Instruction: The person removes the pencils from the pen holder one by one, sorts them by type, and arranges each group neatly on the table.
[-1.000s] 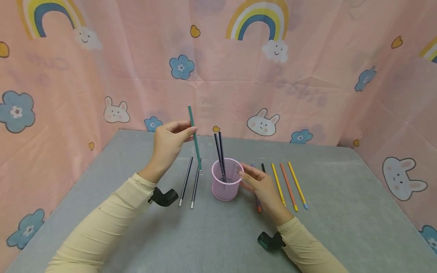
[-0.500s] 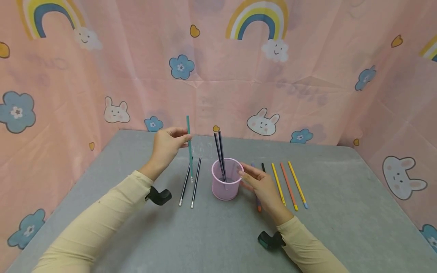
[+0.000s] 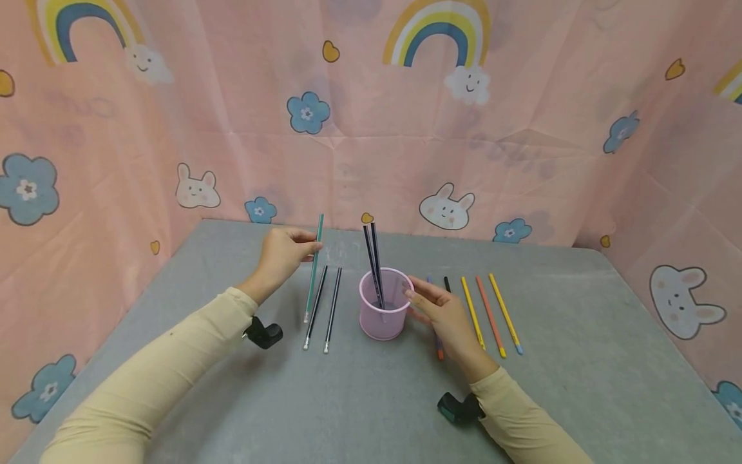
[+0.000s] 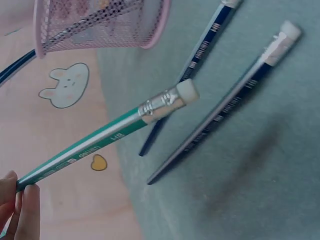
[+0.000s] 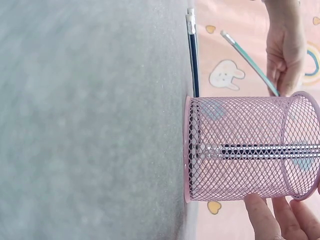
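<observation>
My left hand [image 3: 283, 255] pinches a green pencil [image 4: 90, 145] near its far end. The pencil's white eraser end points down, left of two dark blue pencils [image 3: 315, 308] lying on the table. In the left wrist view the eraser [image 4: 187, 91] shows above the table surface, overlapping one blue pencil. A pink mesh pencil cup [image 3: 382, 322] stands upright in the middle, with two dark pencils [image 3: 375, 264] leaning inside, eraser ends down. My right hand [image 3: 449, 325] holds the cup's right side, thumb at the rim; some fingertips [image 5: 260, 212] press against the mesh.
To the right lie several coloured pencils: yellow [image 3: 472, 312], orange [image 3: 491, 317] and another yellow one [image 3: 505, 314]. The right hand partly covers a purple pencil [image 3: 439, 348] and a black one [image 3: 447, 284]. A pink patterned cloth [image 3: 371, 148] hangs behind the grey table [image 3: 371, 412].
My left hand has moved down and slightly left, bringing the green pencil from near the cup to the left of the blue pencils. The right hand and cup stay in place.
</observation>
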The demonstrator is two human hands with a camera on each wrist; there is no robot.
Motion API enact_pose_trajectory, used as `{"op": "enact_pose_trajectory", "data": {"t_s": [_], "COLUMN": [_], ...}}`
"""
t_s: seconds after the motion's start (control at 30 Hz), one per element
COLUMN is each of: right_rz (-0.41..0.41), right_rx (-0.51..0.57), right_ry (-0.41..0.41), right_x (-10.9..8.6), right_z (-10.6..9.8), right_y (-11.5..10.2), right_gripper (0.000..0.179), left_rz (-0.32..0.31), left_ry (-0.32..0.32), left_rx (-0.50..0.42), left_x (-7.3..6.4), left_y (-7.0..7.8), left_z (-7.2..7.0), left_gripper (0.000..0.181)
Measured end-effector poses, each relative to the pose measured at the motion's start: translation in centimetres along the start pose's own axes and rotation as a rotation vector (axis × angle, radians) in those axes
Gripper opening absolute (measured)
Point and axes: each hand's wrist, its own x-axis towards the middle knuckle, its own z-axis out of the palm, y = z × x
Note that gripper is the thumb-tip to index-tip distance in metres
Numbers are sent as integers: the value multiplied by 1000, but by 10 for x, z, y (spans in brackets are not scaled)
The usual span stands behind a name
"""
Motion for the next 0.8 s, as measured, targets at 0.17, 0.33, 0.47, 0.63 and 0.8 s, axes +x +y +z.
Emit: {"op": "enact_pose_trajectory", "data": {"t_s": [0.17, 0.33, 0.47, 0.63, 0.8], "right_rz": [33, 39, 39, 37, 28], "right_rx": [24, 31, 35, 44, 46], "right_ry": [-5, -7, -9, -11, -9], "right_x": [-1, 0, 0, -1, -1], "right_z": [0, -1, -1, -1, -1], "right_y": [-3, -4, -4, -4, -4], "right_gripper": [50, 47, 48, 48, 49], "left_rz": [-15, -31, -54, -63, -84], "left_ry": [-29, -48, -68, -86, -103], "left_rx": [65, 112, 155, 198, 239], "left_x": [1, 3, 5, 7, 9], "left_y": [-6, -14, -21, -26, -29], "left_z": [1, 1, 0, 0, 0], "left_gripper": [26, 27, 26, 26, 26]}}
